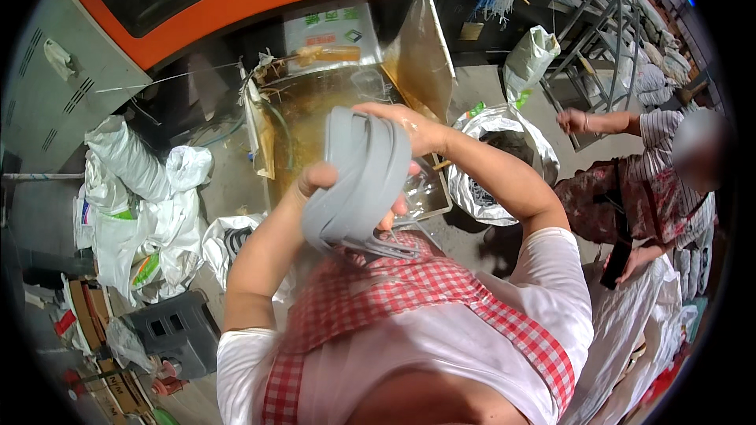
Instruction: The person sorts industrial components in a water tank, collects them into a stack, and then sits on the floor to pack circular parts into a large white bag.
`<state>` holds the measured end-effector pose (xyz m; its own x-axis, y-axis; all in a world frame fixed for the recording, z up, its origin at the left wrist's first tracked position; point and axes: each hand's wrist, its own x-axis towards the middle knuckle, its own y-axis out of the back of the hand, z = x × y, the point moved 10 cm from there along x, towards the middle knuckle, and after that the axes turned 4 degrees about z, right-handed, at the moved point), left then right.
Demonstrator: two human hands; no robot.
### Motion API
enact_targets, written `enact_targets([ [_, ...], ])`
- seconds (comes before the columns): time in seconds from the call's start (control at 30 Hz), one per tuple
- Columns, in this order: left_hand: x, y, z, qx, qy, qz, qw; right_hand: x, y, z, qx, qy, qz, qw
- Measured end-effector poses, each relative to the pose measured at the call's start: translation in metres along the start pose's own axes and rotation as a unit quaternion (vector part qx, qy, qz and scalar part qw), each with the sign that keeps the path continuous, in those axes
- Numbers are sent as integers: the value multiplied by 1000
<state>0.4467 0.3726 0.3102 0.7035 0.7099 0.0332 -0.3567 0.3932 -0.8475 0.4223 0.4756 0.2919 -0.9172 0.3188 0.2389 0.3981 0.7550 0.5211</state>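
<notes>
A thick bundle of smooth grey plastic strips or looped parts (358, 177) is held up in front of my chest, between both hands. My left hand (315, 179) grips its left side, the thumb lying against the grey plastic. Fingertips show past the bundle's lower right side; whose hand they belong to is hard to tell. From the upper right, my right hand (409, 127) closes over the top edge, its fingers partly hidden behind the bundle. Thin grey ends hang at the bottom, close to my red checked apron (409, 275).
Beyond my hands lies a stained, yellowish tray (303, 114) below an orange machine (236, 0). An open white sack (543, 149) stands to the right, near another person (630, 181) holding a phone. White sacks (150, 205) and a grey plastic piece (177, 334) are at left.
</notes>
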Motion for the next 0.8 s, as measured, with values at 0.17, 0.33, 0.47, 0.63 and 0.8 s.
enact_targets([
  [0.17, -1, 32, 22, 27, -45, 32, 998, 8, 12, 1, 60, -14, 28, 998],
  [0.33, -6, 46, 62, 163, -177, 130, 962, 5, 15, 23, 138, -82, 27, 987],
  [0.47, -4, 52, 67, 164, -161, 119, 966, 8, 22, 34, 151, -93, 48, 983],
  [0.63, -27, 97, 97, 254, -154, 203, 933, 7, 39, 67, 14, -94, 90, 991],
  [0.8, -61, 127, 86, 216, -359, 337, 843, -5, 58, 63, -48, -21, 230, 972],
])
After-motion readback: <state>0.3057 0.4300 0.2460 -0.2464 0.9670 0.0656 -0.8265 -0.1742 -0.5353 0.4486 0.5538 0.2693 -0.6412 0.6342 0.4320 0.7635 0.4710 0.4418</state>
